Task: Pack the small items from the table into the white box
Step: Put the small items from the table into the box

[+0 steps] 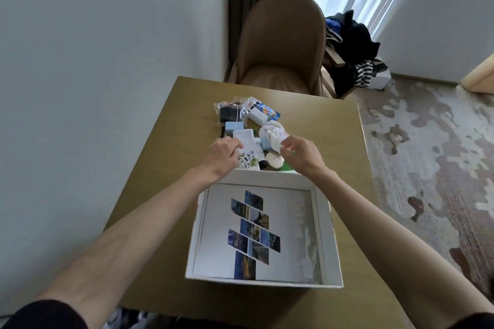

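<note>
White box (324, 235) sits open on the wood table (315, 125), only a printed sheet (291, 222) inside, so packing has barely begun. Small items (256, 112) are piled just beyond its far wall. Left hand (224, 151) curls over the pile's near-left, right hand (300, 153) curls at a white oval piece (270, 132) — cannot tell if either grips. Next — secure one item, lift over the wall

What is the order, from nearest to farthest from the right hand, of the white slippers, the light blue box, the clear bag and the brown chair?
From the right hand:
1. white slippers, pinched at its fingertips.
2. light blue box, further left.
3. clear bag, at the pile's far left.
4. brown chair, beyond the table.
</note>
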Available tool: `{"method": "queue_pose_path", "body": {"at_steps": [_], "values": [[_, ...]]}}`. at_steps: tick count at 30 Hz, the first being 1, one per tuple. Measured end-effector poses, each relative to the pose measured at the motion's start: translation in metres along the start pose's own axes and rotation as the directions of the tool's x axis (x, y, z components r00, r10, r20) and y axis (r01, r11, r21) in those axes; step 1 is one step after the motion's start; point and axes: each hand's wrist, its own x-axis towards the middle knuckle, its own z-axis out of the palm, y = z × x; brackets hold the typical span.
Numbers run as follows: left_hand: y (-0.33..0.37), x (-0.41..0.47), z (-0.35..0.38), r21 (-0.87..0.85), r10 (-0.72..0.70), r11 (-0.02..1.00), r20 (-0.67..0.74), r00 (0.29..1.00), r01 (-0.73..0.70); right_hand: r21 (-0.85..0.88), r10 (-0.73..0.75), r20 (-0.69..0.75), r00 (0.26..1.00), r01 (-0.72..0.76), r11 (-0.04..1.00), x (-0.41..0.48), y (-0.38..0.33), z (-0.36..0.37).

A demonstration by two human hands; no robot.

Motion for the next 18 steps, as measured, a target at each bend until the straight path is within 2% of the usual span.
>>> {"method": "queue_pose_path", "body": {"at_steps": [2,5,7,9,11,13,15,18], "values": [[-0.009,0.018,0.0,0.043,0.075,0.996,0.051,0.996,-0.077,-0.096,0.142,0.077,0.987,-0.134,0.986,0.018,0.003,0.008],[-0.019,0.052,0.005,0.114,0.281,0.95,0.102,0.954,-0.292,-0.265,0.317,0.19,0.929,-0.262,0.928,0.04,0.005,0.023],[-0.022,0.08,0.013,0.175,0.381,0.895,0.179,0.907,-0.411,-0.247,0.391,0.233,0.89,-0.335,0.909,0.051,0.006,0.034],[-0.026,0.108,0.022,0.266,0.442,0.802,0.339,0.831,-0.535,-0.172,0.443,0.23,0.866,-0.412,0.895,0.058,0.009,0.047],[-0.031,0.131,0.033,0.317,0.445,0.678,0.54,0.714,-0.663,-0.106,0.481,0.216,0.85,-0.469,0.877,0.063,0.012,0.058],[-0.036,0.146,0.041,0.294,0.377,0.633,0.691,0.617,-0.716,-0.068,0.498,0.215,0.84,-0.495,0.866,0.068,0.016,0.064],[-0.037,0.153,0.044,0.293,0.319,0.618,0.755,0.573,-0.73,-0.048,0.503,0.237,0.831,-0.508,0.86,0.073,0.019,0.063],[-0.042,0.156,0.045,0.329,0.37,0.526,0.742,0.559,-0.784,-0.078,0.511,0.252,0.821,-0.51,0.857,0.076,0.025,0.063]]}}
